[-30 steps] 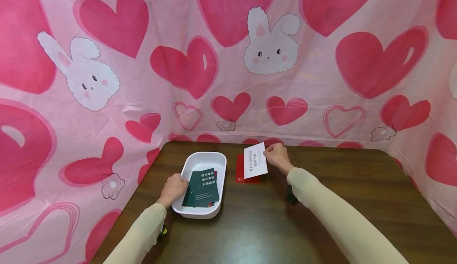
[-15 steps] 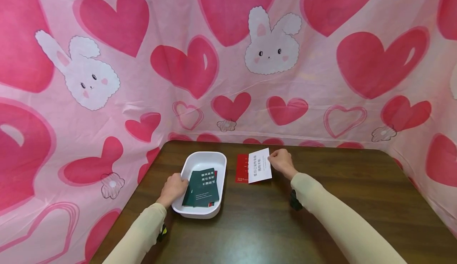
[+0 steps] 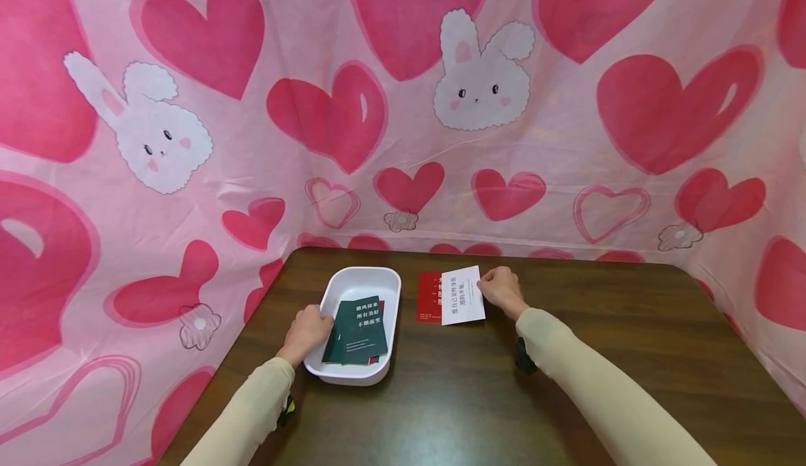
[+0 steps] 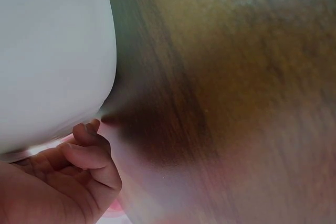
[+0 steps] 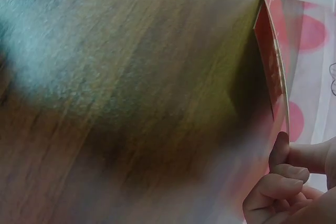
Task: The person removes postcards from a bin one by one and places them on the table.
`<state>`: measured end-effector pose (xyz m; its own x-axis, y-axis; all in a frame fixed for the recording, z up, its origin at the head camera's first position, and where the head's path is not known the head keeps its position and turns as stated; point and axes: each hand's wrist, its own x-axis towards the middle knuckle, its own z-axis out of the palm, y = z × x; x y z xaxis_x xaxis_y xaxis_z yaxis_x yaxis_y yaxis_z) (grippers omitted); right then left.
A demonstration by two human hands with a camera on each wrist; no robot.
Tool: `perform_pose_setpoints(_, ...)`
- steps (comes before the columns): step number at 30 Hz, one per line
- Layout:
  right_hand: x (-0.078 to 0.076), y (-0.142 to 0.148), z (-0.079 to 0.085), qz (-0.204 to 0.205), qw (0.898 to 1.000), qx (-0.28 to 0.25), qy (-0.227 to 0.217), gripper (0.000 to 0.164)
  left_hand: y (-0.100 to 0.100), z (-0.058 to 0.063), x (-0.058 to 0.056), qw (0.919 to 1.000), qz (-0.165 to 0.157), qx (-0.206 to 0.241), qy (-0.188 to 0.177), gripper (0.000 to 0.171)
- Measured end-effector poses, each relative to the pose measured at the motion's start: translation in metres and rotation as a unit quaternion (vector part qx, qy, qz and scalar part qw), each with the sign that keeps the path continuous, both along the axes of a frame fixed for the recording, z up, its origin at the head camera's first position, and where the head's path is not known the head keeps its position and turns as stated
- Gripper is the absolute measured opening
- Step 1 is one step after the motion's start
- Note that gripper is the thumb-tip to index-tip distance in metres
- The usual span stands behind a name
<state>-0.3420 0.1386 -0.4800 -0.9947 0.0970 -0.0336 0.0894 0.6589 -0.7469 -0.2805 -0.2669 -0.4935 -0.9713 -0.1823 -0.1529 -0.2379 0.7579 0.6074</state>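
Note:
At the right edge of a white card [image 3: 462, 297] with dark Chinese text, my right hand [image 3: 502, 291] pinches between thumb and finger. From below, in the right wrist view, the underside of the pinched card [image 5: 270, 56] looks red, and it stands off the table. The white card partly covers a red card [image 3: 429, 298]. My left hand [image 3: 307, 333] grips the left rim of a white plastic tub [image 3: 393, 312]; in the left wrist view its fingers [image 4: 94, 158] curl at the tub's side [image 4: 58, 51]. Dark green cards [image 3: 355, 333] lie inside, with a red edge showing underneath.
Everything is on a brown wood-grain table [image 3: 441, 396]. A pink cloth [image 3: 403, 123] with hearts and rabbits hangs behind the table's back edge and along its sides.
My right hand has moved slightly right and toward me with the white card, showing more of the red card. The left hand and tub stay in place.

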Motion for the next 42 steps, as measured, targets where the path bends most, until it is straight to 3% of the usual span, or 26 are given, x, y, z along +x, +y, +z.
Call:
perform_pose_setpoints(15, -0.005, 0.009, -0.014, -0.008, 0.999, 0.028, -0.016, 0.025, 0.001, -0.002, 0.0, 1.0, 0.003, 0.001, -0.003, 0.038)
perform_pose_setpoints(42, -0.01, 0.011, -0.021, 0.004, 0.998, 0.045, -0.036, 0.024, 0.001, -0.001, 0.0, 0.9999, -0.001, 0.008, 0.01, 0.036)
